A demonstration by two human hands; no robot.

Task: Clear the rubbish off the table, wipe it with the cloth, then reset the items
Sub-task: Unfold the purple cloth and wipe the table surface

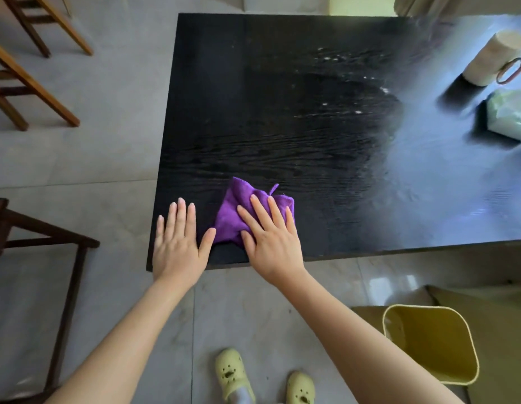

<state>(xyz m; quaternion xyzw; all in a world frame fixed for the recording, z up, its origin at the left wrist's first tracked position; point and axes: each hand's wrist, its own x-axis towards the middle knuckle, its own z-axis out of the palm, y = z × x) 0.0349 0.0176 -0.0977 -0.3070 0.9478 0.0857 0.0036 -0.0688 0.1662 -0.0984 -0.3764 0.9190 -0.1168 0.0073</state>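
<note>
Cloth (238, 212) is lying bunched under the right hand (272, 243), fingers straight and pressing it rather than gripping, speckled table (282, 112) stretching ahead and right of that hand, while the left hand (177, 246) is resting flat just left, holding nothing.

Fluffy purple cloth (247, 214) on a black, grainy, wet-sheened wooden table (282, 126); glossy tiled floor (107, 141).

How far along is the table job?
Done: large rubbish looks gone; only a mug and packet sit far right on the table. In hand: the right hand presses the cloth near the front edge, left hand flat beside it. Left: white specks mid-table, then resetting.
</note>
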